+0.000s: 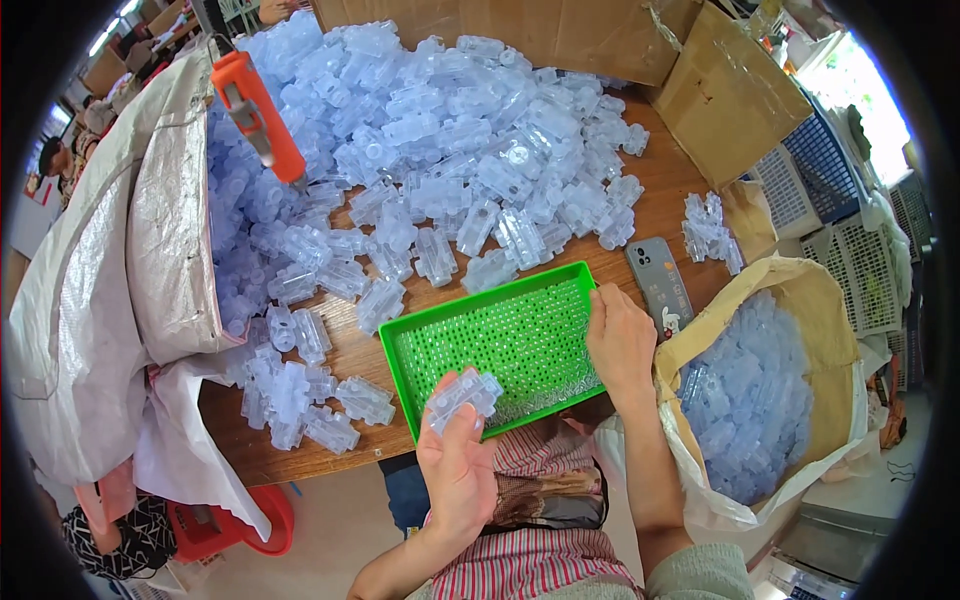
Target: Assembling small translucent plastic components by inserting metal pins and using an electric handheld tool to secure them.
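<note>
My left hand (462,480) pinches a clear bluish plastic fitting (464,398) between thumb and fingers, held over the near left corner of a green tray (390,372). Small clear pieces (545,398) lie in the tray, gathered thickest along its near side. My right hand (622,340) is closed at the tray's right rim, its fingers curled there; the fingertips are partly hidden. Beyond the tray, a large heap of the same clear plastic fittings (440,130) covers the wooden table. A smaller cluster of fittings (290,390) lies left of the tray.
An orange power screwdriver (258,115) hangs above the heap at left. Right of the tray lie a grey phone (660,285) and an open sack (850,375) full of fittings. A white sack (150,220) stands at left; cardboard (735,95) borders the back.
</note>
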A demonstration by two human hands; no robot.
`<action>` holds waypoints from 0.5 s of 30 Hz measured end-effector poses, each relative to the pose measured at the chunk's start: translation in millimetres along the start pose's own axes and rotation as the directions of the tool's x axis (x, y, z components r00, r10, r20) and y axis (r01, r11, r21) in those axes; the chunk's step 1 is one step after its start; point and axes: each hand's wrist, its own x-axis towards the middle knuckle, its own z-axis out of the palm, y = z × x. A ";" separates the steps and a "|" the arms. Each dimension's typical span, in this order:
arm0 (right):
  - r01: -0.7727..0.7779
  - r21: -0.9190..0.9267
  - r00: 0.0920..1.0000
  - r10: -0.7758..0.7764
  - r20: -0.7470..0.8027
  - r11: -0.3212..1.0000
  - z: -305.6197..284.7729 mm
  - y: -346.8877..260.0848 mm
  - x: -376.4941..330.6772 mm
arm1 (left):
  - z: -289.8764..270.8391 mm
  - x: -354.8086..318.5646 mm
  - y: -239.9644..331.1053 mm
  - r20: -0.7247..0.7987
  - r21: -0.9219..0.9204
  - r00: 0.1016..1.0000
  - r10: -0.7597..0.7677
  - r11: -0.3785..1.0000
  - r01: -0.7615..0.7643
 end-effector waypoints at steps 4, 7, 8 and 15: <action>0.030 0.014 0.999 -0.030 -0.012 0.999 4.4 -16.4 16.9 | -0.9 18.0 11.7 0.013 0.005 0.999 0.032 0.999 -0.032; 0.055 -0.002 0.998 -0.055 -0.008 0.998 8.7 -21.0 27.0 | -2.0 25.8 18.5 0.021 -0.018 1.000 -0.021 1.000 0.021; 0.081 -0.002 0.997 -0.081 -0.003 0.997 9.0 -19.4 28.5 | -3.5 26.5 17.7 0.021 -0.015 0.999 -0.045 0.999 0.045; 0.089 -0.030 0.994 -0.087 0.062 0.996 2.5 -13.0 13.4 | -7.5 4.4 10.6 0.007 -0.020 0.989 -0.145 0.989 0.145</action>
